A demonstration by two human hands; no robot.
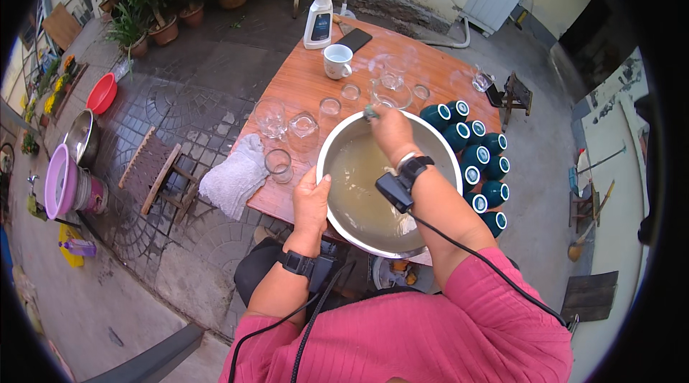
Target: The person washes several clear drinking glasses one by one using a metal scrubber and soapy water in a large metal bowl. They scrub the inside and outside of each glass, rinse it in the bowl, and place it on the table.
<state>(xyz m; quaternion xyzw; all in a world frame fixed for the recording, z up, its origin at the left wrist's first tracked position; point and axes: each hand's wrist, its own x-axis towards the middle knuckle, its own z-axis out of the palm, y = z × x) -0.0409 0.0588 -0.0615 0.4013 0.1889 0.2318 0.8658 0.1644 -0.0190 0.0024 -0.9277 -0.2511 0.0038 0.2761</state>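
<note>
A metal basin (457, 168) with cloudy water sits at the near edge of the wooden table (307, 76). My left hand (312, 194) grips its left rim, thumb on top. At the far rim, my right hand (392, 130) is closed on a small greenish scrubber (370, 113). Several dark green cups (476, 157) with pale rings facing up stand to the right of the basin. Left of it are a drinking glass (278, 165), more clear glassware (304, 127) and a folded grey towel (234, 176) over the table edge. Beyond the basin stands a glass bowl (391, 94).
A white mug (338, 62), a spray bottle (320, 12) and a dark phone (354, 40) occupy the table's far end. On the left, a woven stool (150, 168), a purple basin (58, 181) and a red basin (102, 93) stand on the paving. Cables hang from both wrists.
</note>
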